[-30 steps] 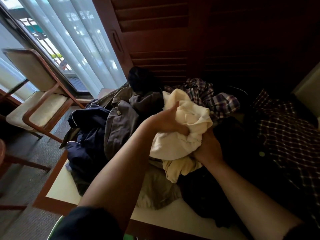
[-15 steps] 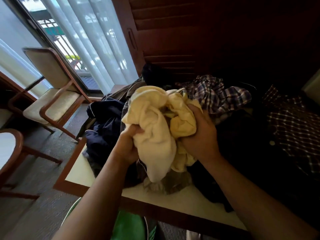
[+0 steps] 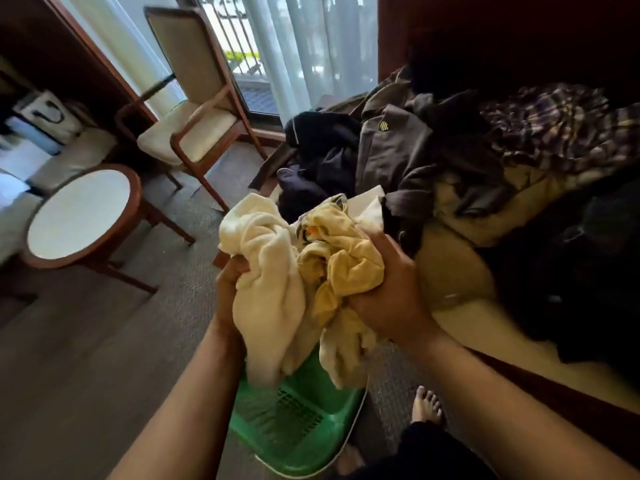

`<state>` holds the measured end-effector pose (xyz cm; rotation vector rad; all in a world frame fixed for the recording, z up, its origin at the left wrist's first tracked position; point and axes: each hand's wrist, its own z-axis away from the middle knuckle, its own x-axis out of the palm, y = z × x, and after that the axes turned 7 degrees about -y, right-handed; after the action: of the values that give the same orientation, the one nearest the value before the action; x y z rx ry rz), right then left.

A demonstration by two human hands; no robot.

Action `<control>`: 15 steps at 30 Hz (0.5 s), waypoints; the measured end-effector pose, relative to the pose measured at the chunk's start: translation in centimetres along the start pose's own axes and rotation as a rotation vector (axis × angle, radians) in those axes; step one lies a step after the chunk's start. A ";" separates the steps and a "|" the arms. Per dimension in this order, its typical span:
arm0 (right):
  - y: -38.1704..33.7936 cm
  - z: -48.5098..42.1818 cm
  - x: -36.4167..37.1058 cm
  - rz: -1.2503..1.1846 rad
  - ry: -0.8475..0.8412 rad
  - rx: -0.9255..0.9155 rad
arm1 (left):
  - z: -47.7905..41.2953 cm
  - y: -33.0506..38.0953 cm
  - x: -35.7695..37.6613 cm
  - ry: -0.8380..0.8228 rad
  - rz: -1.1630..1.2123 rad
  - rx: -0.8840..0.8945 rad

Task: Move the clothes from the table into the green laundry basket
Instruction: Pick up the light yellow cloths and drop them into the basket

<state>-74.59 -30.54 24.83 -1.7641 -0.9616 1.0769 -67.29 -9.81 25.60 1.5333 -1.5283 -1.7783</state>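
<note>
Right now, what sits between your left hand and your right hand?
In the head view, a bunched cream cloth and a yellow garment fill the gap; the left hand and right hand grip them from either side.

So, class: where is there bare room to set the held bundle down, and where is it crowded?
Free: green basket under the bundle; round table top; chair seat; table strip by the right hand. Crowded: the clothes pile.

Daylight enters through sheer curtains (image 3: 311, 46), top centre. Right side deeply shadowed. Left edge motion-blurred; wide-angle bowing at the borders.
</note>
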 end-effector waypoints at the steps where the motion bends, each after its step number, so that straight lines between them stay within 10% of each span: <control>1: -0.1 0.7 1.5 0.002 -0.027 0.013 | 1.1 0.2 0.3 0.123 -0.205 0.011; 3: -0.1 2.1 4.2 -0.007 -0.087 0.049 | 2.7 0.9 -0.4 0.340 -0.521 -0.180; 6: 0.1 4.0 7.8 0.003 -0.209 0.126 | 6.8 -4.1 -0.6 0.134 -0.630 -0.360; 11: 1.6 6.6 11.7 0.091 -0.404 0.275 | 11.6 -11.7 -6.4 0.163 0.679 -0.655; 15: 3.3 8.1 13.8 0.180 -0.514 0.357 | 13.8 -10.6 -7.1 0.205 1.001 -0.659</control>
<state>-76.81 -17.19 15.63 -1.3205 -0.8439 1.7538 -72.67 6.46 17.80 0.4490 -1.1015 -1.2453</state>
